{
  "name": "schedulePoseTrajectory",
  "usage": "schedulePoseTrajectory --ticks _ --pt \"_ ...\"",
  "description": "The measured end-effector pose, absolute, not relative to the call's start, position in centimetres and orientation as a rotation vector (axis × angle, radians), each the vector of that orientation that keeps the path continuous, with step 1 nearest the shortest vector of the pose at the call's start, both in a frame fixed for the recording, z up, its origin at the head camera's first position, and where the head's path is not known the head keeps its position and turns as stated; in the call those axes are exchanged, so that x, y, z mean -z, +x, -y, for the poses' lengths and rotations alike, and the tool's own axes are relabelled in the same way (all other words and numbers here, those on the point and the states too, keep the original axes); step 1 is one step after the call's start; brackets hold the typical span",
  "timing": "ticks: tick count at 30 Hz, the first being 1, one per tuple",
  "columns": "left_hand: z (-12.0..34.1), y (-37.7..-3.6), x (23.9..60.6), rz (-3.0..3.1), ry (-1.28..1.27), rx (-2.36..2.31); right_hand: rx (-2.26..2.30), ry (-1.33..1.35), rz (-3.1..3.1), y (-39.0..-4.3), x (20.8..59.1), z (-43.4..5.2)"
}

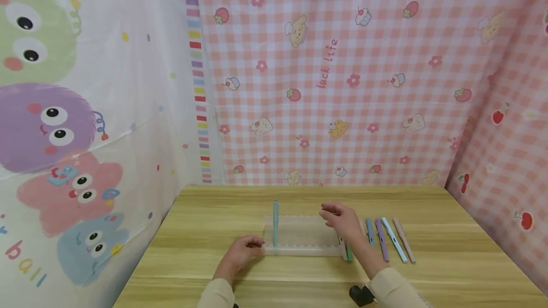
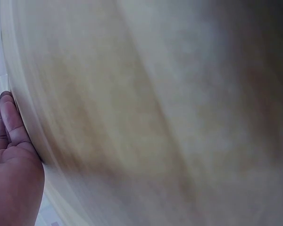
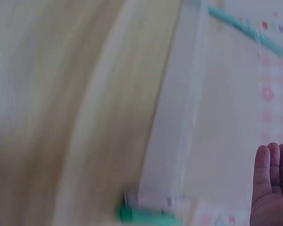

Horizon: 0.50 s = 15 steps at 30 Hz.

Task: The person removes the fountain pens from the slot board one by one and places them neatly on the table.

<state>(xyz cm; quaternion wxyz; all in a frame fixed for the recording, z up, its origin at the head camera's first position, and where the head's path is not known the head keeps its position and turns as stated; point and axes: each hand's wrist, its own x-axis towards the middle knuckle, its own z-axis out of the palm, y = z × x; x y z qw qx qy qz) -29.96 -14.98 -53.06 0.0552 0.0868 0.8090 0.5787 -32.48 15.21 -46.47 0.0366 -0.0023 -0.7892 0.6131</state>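
A clear pen rack (image 1: 306, 251) with a notched front strip and a transparent back panel stands on the table. One teal pen (image 1: 276, 225) is upright at its left end, also seen as a slanted teal pen (image 3: 247, 30) in the right wrist view. My left hand (image 1: 245, 252) lies at the rack's left end, fingertips right at its edge; the left wrist view has that hand (image 2: 16, 155) at its border with extended fingers. Over the rack's right end hovers my right hand (image 1: 342, 220), holding nothing, its fingers (image 3: 262, 169) straight in the right wrist view.
By the rack's right end lie a green pen (image 1: 349, 253) and a pale pink pen (image 1: 343, 247). Farther right, a blue pen (image 1: 370, 233), purple pen (image 1: 382, 240), light blue pen (image 1: 395, 240) and beige-pink pen (image 1: 404, 241) lie side by side. Patterned cloths hang behind and beside the table (image 1: 192, 270).
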Motion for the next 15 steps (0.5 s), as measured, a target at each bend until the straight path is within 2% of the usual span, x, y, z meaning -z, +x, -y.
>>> schedulePoseTrajectory --ticks 7,15 --pt "15.1 -30.0 53.2 -2.451 0.267 -1.766 -1.935 0.078 2.390 -31.8 48.7 -10.3" --pt "14.9 -29.7 52.8 -2.440 0.258 -1.772 -1.896 0.160 2.427 -31.4 50.1 -7.0"
